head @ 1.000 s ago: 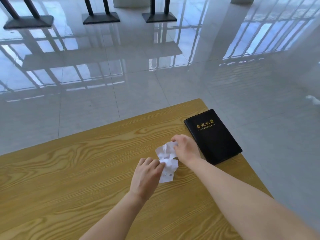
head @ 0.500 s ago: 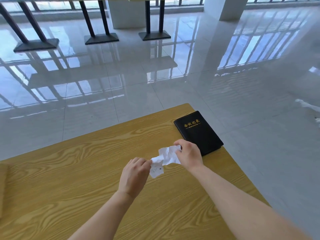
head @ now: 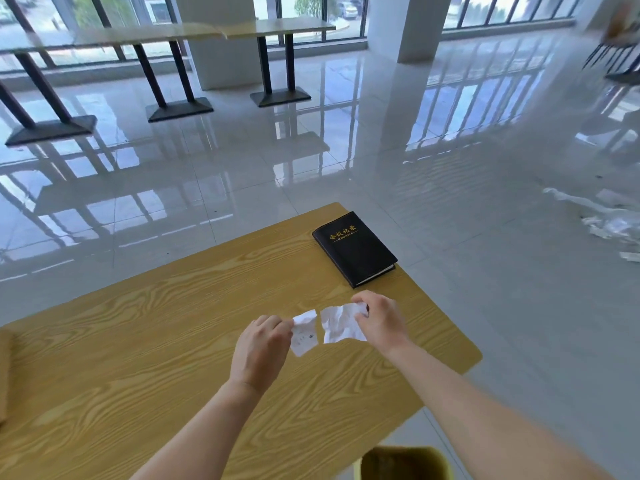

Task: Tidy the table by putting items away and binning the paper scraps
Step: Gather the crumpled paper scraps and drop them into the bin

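Note:
Over the wooden table (head: 138, 341) both hands hold torn white paper. My left hand (head: 261, 348) pinches the smaller scrap (head: 304, 332), which has faint writing on it. My right hand (head: 379, 320) pinches the larger crumpled scrap (head: 341, 323). A narrow gap separates the two pieces. A black notebook (head: 355, 249) with gold lettering lies closed at the table's far right corner, just beyond my right hand.
A yellow bin (head: 403, 464) stands on the floor below the table's near right edge, partly cut off. A brown object's edge (head: 4, 375) shows at the table's left. White litter (head: 609, 220) lies on the glossy floor at right. Other tables (head: 270, 29) stand far back.
The single crumpled paper held between both hands has split into two pieces, and my hands have drawn apart. The view has tilted up, showing more of the room and the bin.

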`<state>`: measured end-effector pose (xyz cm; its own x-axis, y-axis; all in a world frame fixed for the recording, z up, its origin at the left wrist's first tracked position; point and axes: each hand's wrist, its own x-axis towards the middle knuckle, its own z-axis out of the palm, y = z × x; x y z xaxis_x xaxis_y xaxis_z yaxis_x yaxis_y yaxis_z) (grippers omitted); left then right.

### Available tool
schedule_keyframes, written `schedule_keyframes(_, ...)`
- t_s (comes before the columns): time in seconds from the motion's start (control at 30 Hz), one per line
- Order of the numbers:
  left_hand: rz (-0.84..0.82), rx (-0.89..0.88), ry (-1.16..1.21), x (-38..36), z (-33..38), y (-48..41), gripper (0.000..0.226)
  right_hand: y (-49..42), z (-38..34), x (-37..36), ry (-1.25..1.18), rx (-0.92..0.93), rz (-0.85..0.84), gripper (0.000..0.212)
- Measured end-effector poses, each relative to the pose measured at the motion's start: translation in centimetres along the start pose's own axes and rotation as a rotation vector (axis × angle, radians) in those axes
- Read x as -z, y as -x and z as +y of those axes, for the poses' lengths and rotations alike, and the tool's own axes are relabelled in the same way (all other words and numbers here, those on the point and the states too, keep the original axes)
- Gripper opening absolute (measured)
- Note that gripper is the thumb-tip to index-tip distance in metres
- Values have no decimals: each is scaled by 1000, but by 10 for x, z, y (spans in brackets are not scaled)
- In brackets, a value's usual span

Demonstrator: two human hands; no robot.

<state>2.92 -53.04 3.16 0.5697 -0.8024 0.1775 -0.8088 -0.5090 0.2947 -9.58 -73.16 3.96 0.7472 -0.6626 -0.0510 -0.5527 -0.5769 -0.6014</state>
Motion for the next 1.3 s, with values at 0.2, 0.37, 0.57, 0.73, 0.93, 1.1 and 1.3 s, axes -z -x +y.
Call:
schedule_keyframes(0.2,5,-73,52,-5,14,11,19,45,15,9,27,-92,63,36)
schedule_keyframes(0.37,-54,-201,78,-9,24,29,15,94,21,12,36,-229,125,35)
schedule_keyframes(0.57,-94,-321,115,-12,42,47,17,144,28,10,8,-338,186,36)
schedule_keyframes(0.73,-103,-385,146,-14,62,53,18,167,39,15,-6,-386,211,35)
schedule_keyframes(0.93,-97,-407,156,-27,101,63,17,185,67,31,-24,-400,234,34)
schedule_keyframes(1.1,-80,-421,194,-49,147,75,17,203,108,51,-35,-429,213,34)
schedule_keyframes(1.3,-103,-420,200,-77,198,94,18,226,156,67,-47,-469,172,36)
